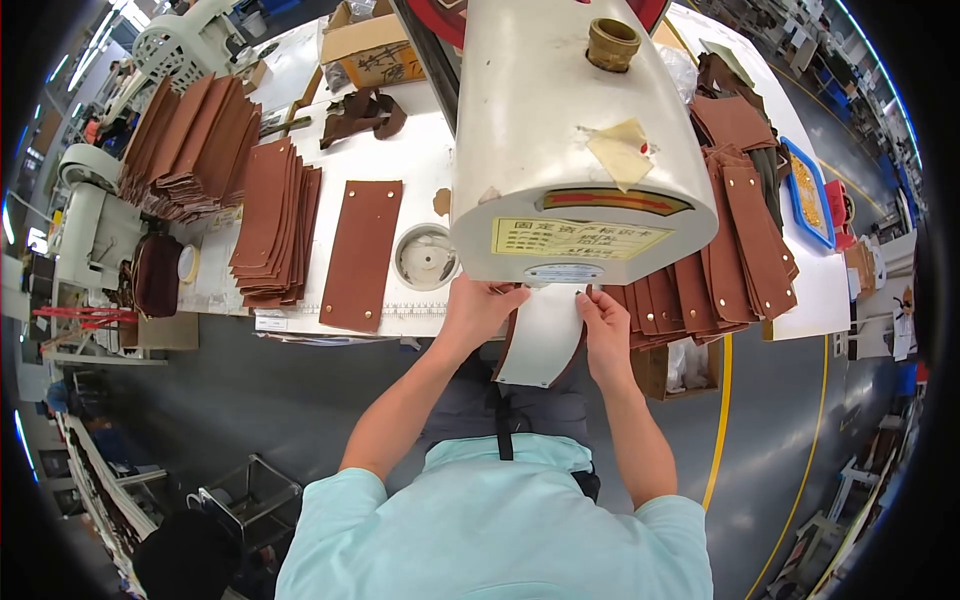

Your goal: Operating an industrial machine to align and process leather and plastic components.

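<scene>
Under the front of a large cream-coloured machine head, I hold a brown leather panel with its pale side facing up. Its lower end, with metal snaps at the corners, hangs past the table edge. My left hand pinches the left far corner; my right hand pinches the right one. The machine head hides the panel's far edge. To the left, a single brown panel with snaps at its corners lies flat, beside a fanned stack of panels.
More brown panels are stacked at the far left. A large pile of snapped panels covers the right side, with a blue tray beyond it. A round dish is set in the white table. A cardboard box stands behind.
</scene>
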The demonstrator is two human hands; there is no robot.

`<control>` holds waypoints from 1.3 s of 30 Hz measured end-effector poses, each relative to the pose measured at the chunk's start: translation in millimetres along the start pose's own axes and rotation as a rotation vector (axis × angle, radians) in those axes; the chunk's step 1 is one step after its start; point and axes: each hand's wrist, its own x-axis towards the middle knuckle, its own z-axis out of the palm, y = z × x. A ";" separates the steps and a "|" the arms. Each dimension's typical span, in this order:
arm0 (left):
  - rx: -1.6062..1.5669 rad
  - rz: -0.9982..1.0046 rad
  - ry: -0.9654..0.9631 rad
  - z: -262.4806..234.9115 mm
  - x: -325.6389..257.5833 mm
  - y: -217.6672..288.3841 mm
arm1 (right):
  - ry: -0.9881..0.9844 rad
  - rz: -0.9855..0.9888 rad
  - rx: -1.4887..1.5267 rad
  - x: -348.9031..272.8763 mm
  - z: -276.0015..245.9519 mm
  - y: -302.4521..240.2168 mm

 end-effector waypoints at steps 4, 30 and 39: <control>-0.015 0.061 0.032 1.2 -3.1 3.8 | 0.003 0.044 -0.030 -1.6 -1.6 0.9; 0.068 0.090 -0.159 -25.3 4.0 3.0 | -0.211 0.082 -0.233 30.3 41.5 -25.6; 0.007 0.105 -0.187 -22.1 4.7 5.5 | -0.205 0.105 -0.271 35.8 45.4 -27.5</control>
